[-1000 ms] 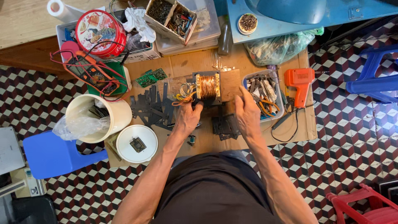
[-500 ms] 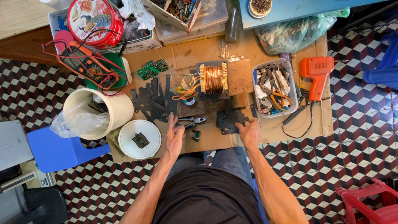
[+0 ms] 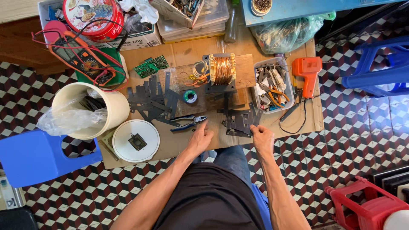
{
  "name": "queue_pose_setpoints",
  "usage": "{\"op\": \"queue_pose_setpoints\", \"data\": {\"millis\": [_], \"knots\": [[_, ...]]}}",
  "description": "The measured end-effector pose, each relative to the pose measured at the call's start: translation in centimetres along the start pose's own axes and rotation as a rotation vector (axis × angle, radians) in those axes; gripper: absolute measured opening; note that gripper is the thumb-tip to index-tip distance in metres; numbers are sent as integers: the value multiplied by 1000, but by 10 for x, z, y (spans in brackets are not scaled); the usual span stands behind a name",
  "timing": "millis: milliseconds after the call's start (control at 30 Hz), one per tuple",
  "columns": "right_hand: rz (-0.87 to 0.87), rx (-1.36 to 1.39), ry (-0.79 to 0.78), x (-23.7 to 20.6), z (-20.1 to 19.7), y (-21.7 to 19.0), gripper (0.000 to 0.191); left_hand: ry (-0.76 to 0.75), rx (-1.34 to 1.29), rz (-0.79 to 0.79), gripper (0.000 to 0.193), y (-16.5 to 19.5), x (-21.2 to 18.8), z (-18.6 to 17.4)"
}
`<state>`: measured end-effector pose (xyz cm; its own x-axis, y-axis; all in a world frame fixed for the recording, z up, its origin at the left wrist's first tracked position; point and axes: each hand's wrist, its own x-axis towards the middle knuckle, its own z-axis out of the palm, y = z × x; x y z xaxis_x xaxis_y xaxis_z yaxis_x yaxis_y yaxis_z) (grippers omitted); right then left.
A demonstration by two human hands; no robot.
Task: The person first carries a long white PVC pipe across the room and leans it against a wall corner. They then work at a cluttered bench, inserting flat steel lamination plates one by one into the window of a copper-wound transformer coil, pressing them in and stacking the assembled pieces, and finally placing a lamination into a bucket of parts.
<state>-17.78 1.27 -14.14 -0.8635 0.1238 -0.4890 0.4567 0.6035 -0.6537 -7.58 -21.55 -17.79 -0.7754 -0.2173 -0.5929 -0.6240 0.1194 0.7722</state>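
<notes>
We see the left hand [image 3: 199, 138] spread flat, holding nothing, blue-handled pliers [image 3: 187, 123] just beyond its fingertips, while the right hand [image 3: 260, 136] pinches loose dark metal laminations [image 3: 238, 121] that could slide or cut.

Orange drill [image 3: 307, 71], white bucket [image 3: 91, 109], blue stool [image 3: 36, 155]

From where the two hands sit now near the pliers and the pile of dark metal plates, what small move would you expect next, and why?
Probably the left hand closes on the blue-handled pliers: its fingertips lie just below them, empty. The right hand rests at the edge of the dark metal plates, so it may lift one. The copper-wound coil sits on the wooden block beyond, untouched.
</notes>
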Motion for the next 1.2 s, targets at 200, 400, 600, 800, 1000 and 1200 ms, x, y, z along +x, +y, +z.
{"op": "queue_pose_setpoints", "data": {"millis": [200,400,600,800,1000,1200], "knots": [[50,190,-104,-26,-37,-18,24,-97,-375,-27,84,23,30,11],[6,243,-320,-14,-31,-23,23,-180,-782,-66,45,50,21,3],[65,488,-503,9,3,-20,26,202,-604,-26,36,50,29,-1],[12,469,-578,33,-11,-25,27,405,-839,-148,35,46,27,-6],[-24,280,-610,62,-18,-24,38,501,-653,-80,32,41,13,-12],[-70,13,-658,76,-4,-35,77,473,-569,-34,30,42,5,2]]}}
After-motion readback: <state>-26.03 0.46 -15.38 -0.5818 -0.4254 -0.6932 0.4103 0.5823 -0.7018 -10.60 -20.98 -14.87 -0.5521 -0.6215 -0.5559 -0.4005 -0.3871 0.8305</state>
